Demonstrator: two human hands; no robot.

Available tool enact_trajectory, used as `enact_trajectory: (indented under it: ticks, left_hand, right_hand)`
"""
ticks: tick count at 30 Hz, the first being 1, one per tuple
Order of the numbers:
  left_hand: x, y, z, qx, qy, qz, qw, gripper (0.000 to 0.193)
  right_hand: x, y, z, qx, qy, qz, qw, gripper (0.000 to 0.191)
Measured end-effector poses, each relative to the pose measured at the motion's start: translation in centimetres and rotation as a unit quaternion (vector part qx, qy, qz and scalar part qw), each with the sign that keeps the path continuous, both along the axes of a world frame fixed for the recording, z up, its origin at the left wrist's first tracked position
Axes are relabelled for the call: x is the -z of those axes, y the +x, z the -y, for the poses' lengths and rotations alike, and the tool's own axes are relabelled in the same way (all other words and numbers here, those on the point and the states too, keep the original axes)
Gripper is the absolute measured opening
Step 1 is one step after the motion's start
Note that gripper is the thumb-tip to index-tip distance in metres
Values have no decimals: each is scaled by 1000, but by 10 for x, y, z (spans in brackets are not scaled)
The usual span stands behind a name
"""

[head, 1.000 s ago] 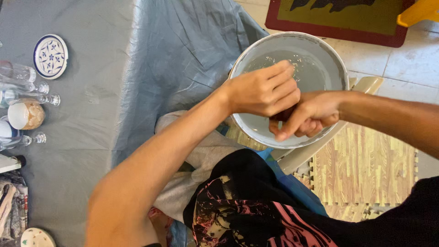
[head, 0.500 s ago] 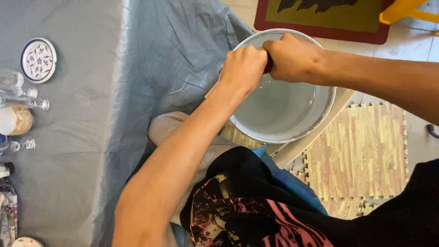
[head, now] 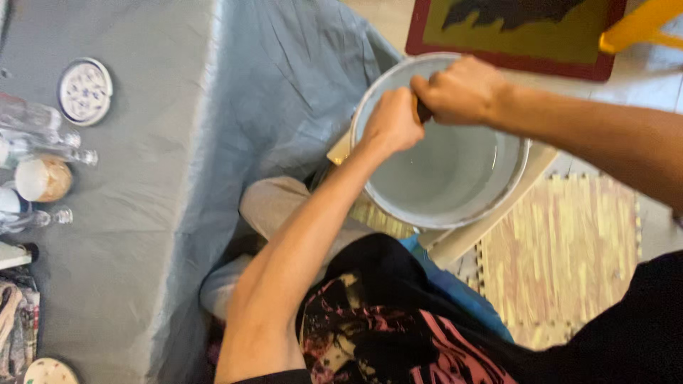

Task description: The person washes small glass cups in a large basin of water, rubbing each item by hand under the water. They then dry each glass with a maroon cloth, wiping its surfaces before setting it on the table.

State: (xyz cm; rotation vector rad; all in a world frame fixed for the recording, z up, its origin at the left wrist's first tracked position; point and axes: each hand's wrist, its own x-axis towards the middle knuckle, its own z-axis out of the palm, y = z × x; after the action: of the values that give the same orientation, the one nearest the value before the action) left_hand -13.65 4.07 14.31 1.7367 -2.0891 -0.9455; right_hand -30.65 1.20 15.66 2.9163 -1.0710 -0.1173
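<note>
The fingers of the right hand are curled shut around a small dark object, of which only a sliver shows between the two fists; what it is cannot be told. The left hand is closed into a fist just beside it, its knuckles meeting the right hand, but whether it grips the same object is hidden. Both fists hang over the far left rim of a large round pale basin holding clear water. The right forearm runs in from the right, nearly level; the left forearm rises from the near side, elbow bent. The basin sits on a light wooden stool over a foam floor mat. To the left stands a table under grey cloth, with a patterned plate, glass bottles and a cup.
</note>
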Motion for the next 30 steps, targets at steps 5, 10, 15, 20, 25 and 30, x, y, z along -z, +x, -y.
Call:
enact_trajectory:
  ticks: [5,10,15,20,25,30]
  left_hand:
    - [19,-3,0,-12,18,-52,998,19]
    - [42,-3,3,0,46,-74,996,20]
    - [52,-2,7,20,85,-68,994,20]
    - [55,-2,9,40,62,-77,994,21]
    - [53,-1,11,48,94,-66,992,22]
    - [48,2,9,51,98,-91,990,21]
  right_hand:
    - [11,-4,2,-2,3,3,1000,25]
    - [26,-8,2,-2,4,9,1000,27]
    - [30,-9,1,6,26,-1,1000,25]
    - [32,-11,-3,4,39,7,999,26]
    - [36,-15,-3,9,25,29,999,23]
    - [37,-15,-4,4,0,10,1000,21]
